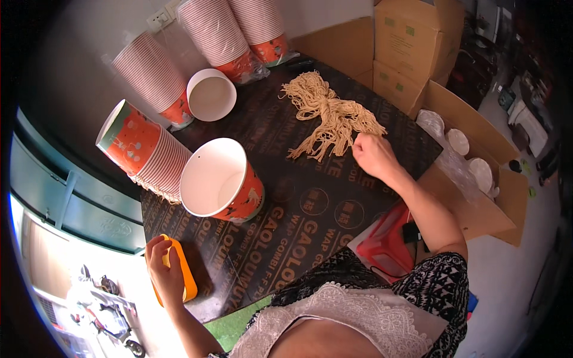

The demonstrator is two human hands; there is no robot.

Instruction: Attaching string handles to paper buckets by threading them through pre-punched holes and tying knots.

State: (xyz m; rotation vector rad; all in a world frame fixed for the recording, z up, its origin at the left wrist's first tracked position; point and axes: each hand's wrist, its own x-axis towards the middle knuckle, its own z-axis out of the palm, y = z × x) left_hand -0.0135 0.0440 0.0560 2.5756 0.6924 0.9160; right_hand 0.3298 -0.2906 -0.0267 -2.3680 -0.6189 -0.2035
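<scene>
Here, at the near left corner of the dark board (310,197), the left hand (164,271) curls around an orange tool (184,271). The fingers wrap its edge, so it sits snug in the palm. I think it is held ready like that.

Next comes a stack of cups (146,152) lying on its side by the left edge, mouth-end away from the middle. Just beside it one big cup (222,179) leans over, its open mouth showing white inside. It looks easy to reach there. At the far left corner one more cup (211,94) stands with its mouth up.

Three more stacks (230,33) stand upside down along the far edge. So that makes four stacks and two loose cups.

Then a pile of tan strings (328,113) lies spread near the far right part. The right hand (373,154) rests at the pile's edge, fingertips pressed together, pinching a string, I think.
</scene>
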